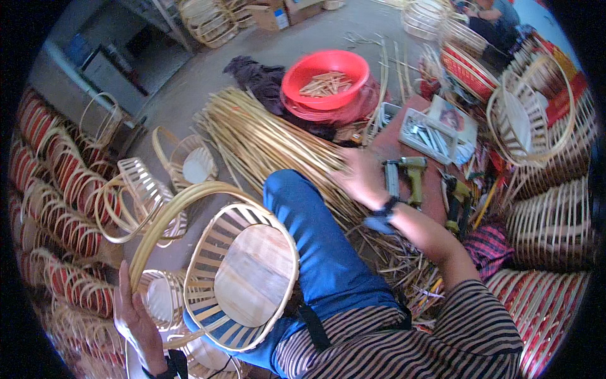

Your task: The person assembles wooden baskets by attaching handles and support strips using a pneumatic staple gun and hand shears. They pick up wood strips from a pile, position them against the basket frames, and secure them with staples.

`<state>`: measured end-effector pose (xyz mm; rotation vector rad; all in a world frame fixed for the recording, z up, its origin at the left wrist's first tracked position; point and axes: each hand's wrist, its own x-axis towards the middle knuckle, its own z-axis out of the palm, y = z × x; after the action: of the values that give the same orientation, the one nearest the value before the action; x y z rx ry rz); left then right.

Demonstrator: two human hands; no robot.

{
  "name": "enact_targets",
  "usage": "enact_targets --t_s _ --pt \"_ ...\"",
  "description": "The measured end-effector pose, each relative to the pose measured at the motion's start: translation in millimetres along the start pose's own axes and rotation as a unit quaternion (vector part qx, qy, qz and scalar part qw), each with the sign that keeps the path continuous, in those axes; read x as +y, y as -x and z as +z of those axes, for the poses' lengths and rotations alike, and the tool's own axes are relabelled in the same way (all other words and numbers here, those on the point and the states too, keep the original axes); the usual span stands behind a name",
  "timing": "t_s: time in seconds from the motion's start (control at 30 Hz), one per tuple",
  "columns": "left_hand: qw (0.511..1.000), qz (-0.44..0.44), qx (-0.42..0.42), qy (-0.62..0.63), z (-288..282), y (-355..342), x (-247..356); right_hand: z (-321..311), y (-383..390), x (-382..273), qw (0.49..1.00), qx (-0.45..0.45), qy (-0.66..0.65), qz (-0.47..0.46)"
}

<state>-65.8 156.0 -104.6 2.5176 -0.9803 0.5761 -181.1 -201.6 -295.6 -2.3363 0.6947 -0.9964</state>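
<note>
A woven basket (208,309) with a wooden base and a tall hoop handle (165,218) rests tilted on my lap, its opening facing up. My left hand (134,319) lies along the outer side of the handle, fingers stretched out and touching it. My right hand (361,178) is at the near end of a bundle of thin bamboo strips (259,129) on the floor. Motion blurs its fingers, so whether they grip any strips cannot be made out. Several finished baskets (196,158) with hoop handles stand left of my knee.
Behind the bundle is a red basin (325,60) of short wooden sticks. A nail gun (413,180) and a white tray (410,120) of metal pieces lie at right. Stacked baskets (69,208) line the left. Another person (495,19) sits at the far right.
</note>
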Motion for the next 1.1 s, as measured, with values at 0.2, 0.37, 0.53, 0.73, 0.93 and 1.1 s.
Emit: enact_targets --t_s 0.2,0.37,0.53,0.73,0.93,1.1 --pt "0.998 0.042 0.002 -0.042 -0.9 -9.1 11.5 -64.5 70.5 148.2 0.86 -0.098 0.299 0.402" --pt "0.995 0.015 -0.028 -0.097 0.1 -7.7 16.7 -59.0 70.8 156.2 0.903 -0.076 0.22 0.36" --pt "0.993 0.001 -0.04 -0.114 6.1 -14.6 26.1 -64.8 41.4 101.8 0.964 -0.048 0.007 0.263" --pt "0.989 0.049 -0.045 -0.135 23.4 -22.6 27.4 -87.6 10.2 -15.7 0.933 -0.172 -0.257 0.183" --pt "0.99 0.056 -0.034 -0.128 28.5 -21.9 18.2 -75.8 12.2 -111.3 0.865 -0.276 -0.412 0.071" --pt "0.989 0.059 -0.017 -0.132 30.5 -24.1 25.1 -59.9 17.3 -148.4 0.842 -0.32 -0.433 0.043"
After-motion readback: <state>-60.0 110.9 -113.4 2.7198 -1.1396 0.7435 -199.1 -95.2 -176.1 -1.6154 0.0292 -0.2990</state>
